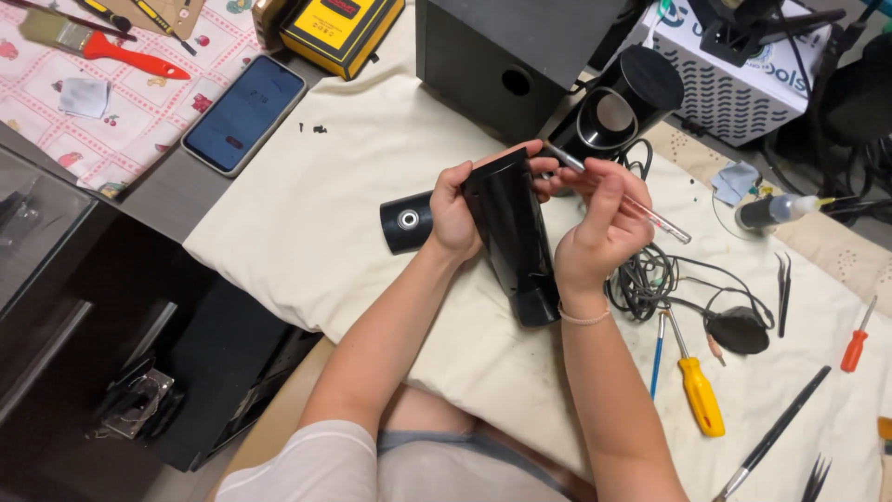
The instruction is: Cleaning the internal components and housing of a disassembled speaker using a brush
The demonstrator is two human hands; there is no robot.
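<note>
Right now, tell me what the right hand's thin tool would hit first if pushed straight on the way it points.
The right hand holds a thin clear-handled tool aimed up-left. Its tip already sits at the top rim of the black tapered housing held by the left hand, so it would probably enter or strike that housing first; depth is unclear.

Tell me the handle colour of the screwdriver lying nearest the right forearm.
Yellow handle on the screwdriver, seen clearly in the head view.
</note>
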